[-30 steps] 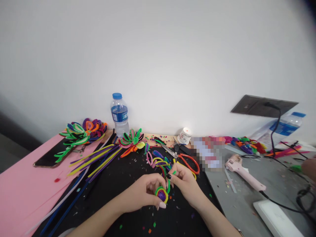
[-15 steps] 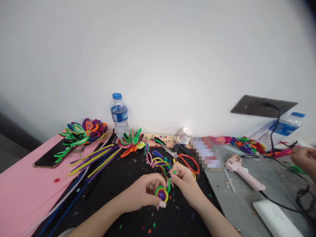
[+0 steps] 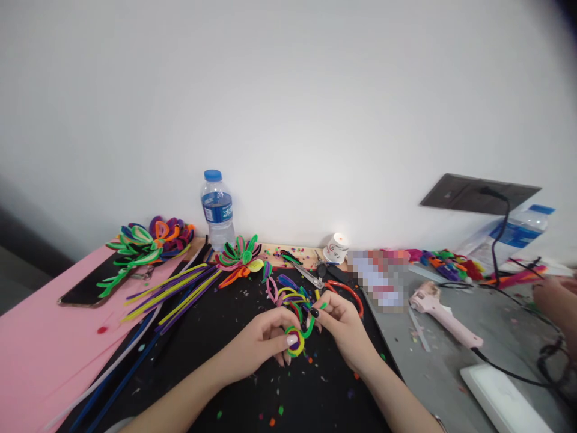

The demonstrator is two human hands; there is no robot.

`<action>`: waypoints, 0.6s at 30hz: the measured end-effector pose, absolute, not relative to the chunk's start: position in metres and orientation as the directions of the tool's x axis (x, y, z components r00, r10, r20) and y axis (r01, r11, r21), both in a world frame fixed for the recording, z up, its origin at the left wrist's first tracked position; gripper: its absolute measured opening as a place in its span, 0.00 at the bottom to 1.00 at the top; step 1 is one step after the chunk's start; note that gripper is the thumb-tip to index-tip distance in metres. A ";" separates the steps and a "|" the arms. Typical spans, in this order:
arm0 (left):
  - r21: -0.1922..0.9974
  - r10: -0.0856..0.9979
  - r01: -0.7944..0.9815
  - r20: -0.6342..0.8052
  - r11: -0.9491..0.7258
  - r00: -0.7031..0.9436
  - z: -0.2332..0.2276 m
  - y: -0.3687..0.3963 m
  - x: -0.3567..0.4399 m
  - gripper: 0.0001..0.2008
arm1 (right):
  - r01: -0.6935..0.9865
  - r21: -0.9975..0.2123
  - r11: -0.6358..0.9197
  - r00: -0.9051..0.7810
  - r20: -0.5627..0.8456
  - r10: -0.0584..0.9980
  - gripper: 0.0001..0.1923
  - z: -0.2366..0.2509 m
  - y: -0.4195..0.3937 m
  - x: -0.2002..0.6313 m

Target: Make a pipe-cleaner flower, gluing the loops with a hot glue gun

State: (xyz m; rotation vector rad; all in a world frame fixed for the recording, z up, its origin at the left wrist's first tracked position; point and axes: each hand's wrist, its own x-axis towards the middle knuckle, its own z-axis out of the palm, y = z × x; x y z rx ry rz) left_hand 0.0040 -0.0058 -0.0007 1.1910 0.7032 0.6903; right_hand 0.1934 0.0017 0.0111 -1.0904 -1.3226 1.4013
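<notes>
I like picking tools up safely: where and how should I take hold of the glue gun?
Probably grip the glue gun by the middle of its handle, from above on the near side: that part lies uncovered, slanting toward the picture's lower right, with the cord leaving the handle's end.

Light was soft, fairly bright, src out of view; wall [image 3: 279, 120] looked brightest approx. mid-frame, lower L dim, top R corner dark. Wide-angle lens stretched the edges; co-worker's hand [image 3: 555, 300] was blurry, patch [image 3: 383, 280] R of ctr pixelated.
</notes>
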 end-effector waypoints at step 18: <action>0.890 0.909 -0.348 -0.147 0.293 0.390 0.004 0.000 -0.002 0.09 | 0.910 -0.314 -0.270 0.368 0.312 0.876 0.24 0.042 0.023 0.332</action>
